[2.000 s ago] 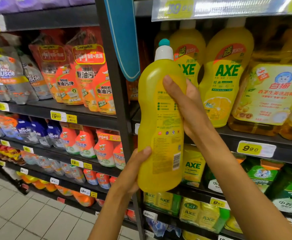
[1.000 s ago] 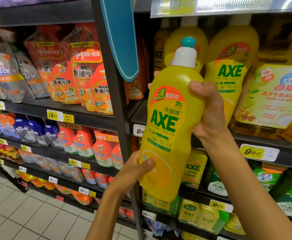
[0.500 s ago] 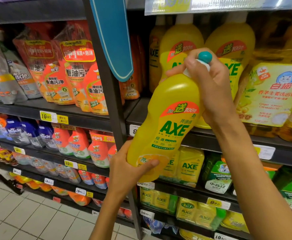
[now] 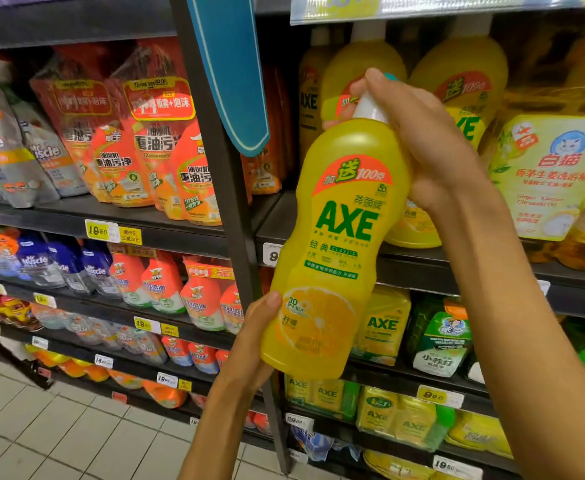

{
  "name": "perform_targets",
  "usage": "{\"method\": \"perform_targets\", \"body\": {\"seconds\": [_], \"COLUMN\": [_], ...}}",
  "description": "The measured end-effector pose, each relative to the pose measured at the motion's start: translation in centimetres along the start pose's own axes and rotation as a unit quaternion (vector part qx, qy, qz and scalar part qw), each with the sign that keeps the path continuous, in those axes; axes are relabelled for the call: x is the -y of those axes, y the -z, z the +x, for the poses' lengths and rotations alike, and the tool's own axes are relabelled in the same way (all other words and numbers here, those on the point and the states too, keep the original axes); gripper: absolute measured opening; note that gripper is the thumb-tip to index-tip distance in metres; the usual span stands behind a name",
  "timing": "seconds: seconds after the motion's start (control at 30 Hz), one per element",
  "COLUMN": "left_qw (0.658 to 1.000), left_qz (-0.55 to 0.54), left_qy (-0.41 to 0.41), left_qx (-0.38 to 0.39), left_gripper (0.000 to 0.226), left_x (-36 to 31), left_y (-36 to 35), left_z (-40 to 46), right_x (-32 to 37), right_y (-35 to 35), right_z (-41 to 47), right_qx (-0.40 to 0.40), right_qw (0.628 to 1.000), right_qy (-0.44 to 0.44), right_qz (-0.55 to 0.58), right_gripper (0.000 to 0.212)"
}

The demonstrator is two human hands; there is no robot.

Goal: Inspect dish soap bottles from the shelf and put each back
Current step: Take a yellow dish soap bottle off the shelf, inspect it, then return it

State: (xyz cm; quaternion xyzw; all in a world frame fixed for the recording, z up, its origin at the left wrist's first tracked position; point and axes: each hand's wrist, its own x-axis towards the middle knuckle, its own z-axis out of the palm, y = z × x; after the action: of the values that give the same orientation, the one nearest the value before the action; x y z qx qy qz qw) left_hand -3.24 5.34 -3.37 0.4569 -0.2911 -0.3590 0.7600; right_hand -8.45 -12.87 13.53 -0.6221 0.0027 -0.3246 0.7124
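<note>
Item: yellow AXE dish soap bottle [image 4: 336,244], held clear of the shelf [image 4: 422,261] in front of its left end, tilted, front label facing the camera.
Right hand [image 4: 419,140]: fingers curled around the white neck and over the cap.
Left hand [image 4: 249,341]: cups the base from the left, thumb on the lower label.
Step judged: final label check before return.
Destination: likely the front edge at the shelf's left end, ahead of the standing AXE bottles [image 4: 464,98]; the slot itself is hidden.
Method: keep the base supported, bring upright, set the bottom down flat, release the neck last.
Risk: knocking neighbours.
</note>
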Motion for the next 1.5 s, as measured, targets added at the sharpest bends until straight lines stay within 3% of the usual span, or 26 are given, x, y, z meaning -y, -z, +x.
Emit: {"method": "perform_targets", "body": {"seconds": [0.13,0.33,0.73,0.9,1.0,1.13,1.33,1.4,1.5], "left_qw": [0.999,1.0,0.992,0.978,0.97,0.956,0.961,0.957,0.956], "left_qz": [-0.036,-0.015,0.123,0.15,0.158,0.179,0.234,0.265,0.258], "left_qy": [0.007,-0.017,-0.023,-0.116,-0.157,-0.199,-0.134,-0.116,-0.13], "left_qx": [0.003,0.014,-0.019,-0.084,-0.101,-0.122,-0.056,-0.026,-0.046], "left_gripper": [0.053,0.048,0.061,0.055,0.051,0.047,0.065,0.06,0.052], "left_x": [-0.6,-1.9,-2.4,-0.8,-0.5,-0.6,-1.2,-1.4,-0.7], "left_y": [-0.5,-0.9,-0.9,-1.0,-1.1,-1.0,0.0,0.3,0.3], "left_z": [-0.4,-1.6,-0.8,-0.8,-0.8,-0.4,0.1,0.4,0.8], "right_x": [-0.4,-1.2,0.2,-0.2,-0.5,-1.8,-2.9,-3.0,-3.1], "right_y": [0.2,0.5,-1.6,-2.7,-2.7,-2.6,-2.4,-2.3,-2.2], "right_z": [1.1,2.0,-0.2,-1.7,-2.1,-2.8,-3.4,-3.6,-3.7], "right_qx": [0.024,-0.026,0.069,0.081,0.079,0.053,0.002,0.003,0.018], "right_qw": [0.999,0.995,0.996,0.991,0.992,0.998,0.995,0.994,0.995], "right_qy": [-0.023,-0.084,0.063,0.101,0.079,0.02,0.06,0.066,0.074], "right_qz": [-0.03,-0.035,0.012,-0.026,-0.061,0.029,0.077,0.09,0.068], "right_gripper": [0.023,0.026,0.023,0.023,0.029,0.03,0.016,0.014,0.024]}}
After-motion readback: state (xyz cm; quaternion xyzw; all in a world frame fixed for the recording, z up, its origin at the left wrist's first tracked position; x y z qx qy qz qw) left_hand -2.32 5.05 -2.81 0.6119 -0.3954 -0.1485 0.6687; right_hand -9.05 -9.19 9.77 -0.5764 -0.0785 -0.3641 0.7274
